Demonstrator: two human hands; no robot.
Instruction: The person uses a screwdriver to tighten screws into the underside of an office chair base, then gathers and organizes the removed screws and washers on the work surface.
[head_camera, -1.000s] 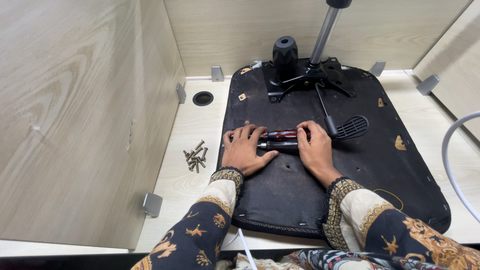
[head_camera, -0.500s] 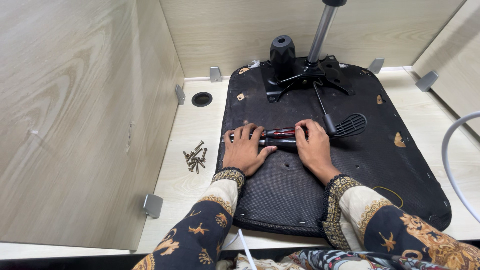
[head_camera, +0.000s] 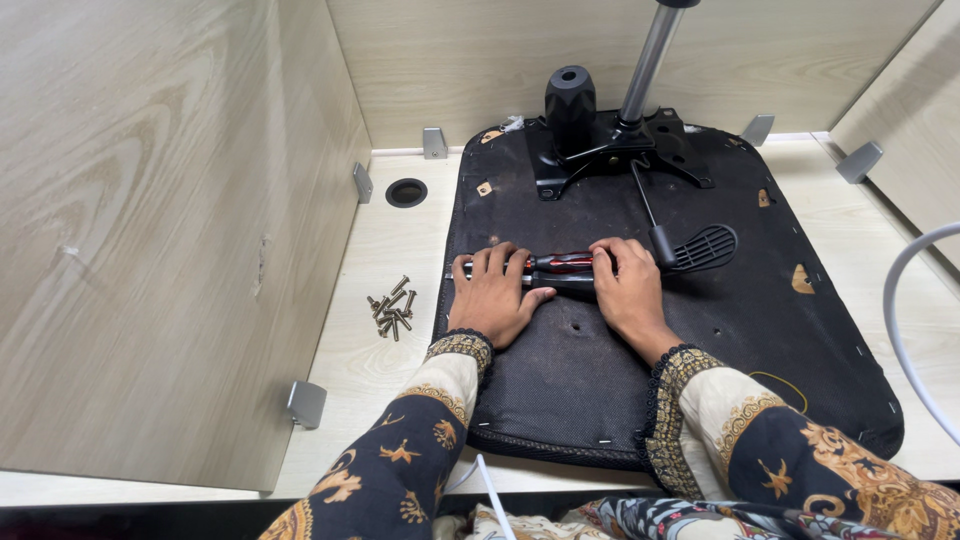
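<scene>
We see almost no change since a moment ago. Both the left hand (head_camera: 495, 295) and the right hand (head_camera: 627, 290) still lie flat, fingers loose, on the screwdriver (head_camera: 562, 268), which rests across the black seat bottom (head_camera: 600, 400). Screws (head_camera: 391, 309) wait nearby.

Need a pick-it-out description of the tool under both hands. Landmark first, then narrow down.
Start at the black chair seat base lying upside down on the pale wooden table. Across its middle lies a screwdriver, with the left hand and the right hand resting on it. Its red and black handle sets it apart from the black paddle lever just beside it.
</scene>
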